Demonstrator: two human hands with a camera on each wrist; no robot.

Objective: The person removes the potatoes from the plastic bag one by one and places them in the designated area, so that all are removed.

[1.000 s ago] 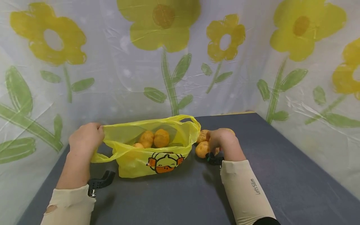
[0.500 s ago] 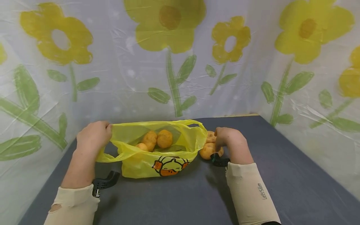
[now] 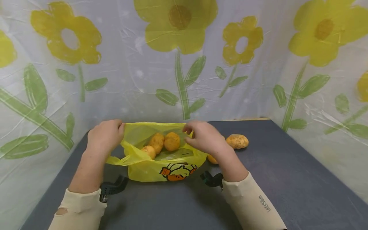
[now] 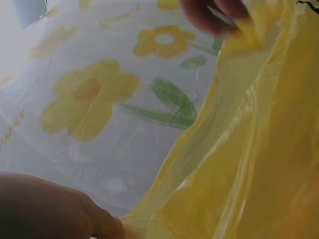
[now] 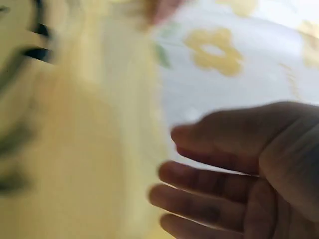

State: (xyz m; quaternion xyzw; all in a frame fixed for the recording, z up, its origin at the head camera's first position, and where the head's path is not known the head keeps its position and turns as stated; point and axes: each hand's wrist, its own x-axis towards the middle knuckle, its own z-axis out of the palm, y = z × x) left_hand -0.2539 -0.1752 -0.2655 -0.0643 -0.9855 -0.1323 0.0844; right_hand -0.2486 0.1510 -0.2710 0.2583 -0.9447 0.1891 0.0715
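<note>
In the head view my left hand (image 3: pixel 104 135) pinches the left end of a yellow plastic bag (image 3: pixel 143 169) by its rim. Several potatoes lie inside, among them a round one (image 3: pixel 172 141). My right hand (image 3: pixel 205 137) is at the bag's right side of the mouth, fingers loosely bent and apart. The right wrist view shows that hand (image 5: pixel 224 169) beside the bag (image 5: pixel 84 149), with nothing between thumb and fingers. At the lower left of the left wrist view, my left hand (image 4: pixel 55 209) grips the bag's edge (image 4: pixel 174 164).
To the right of the bag a potato (image 3: pixel 237 141) lies on the dark table (image 3: pixel 276 179); another (image 3: pixel 212 159) is partly hidden by my right arm. A flower-patterned sheet (image 3: pixel 126 80) hangs behind the table and along its sides.
My right hand has left the potatoes at the right and moved left to the bag's mouth. The potato there is now uncovered. My left hand keeps its hold; the whole view has shifted slightly.
</note>
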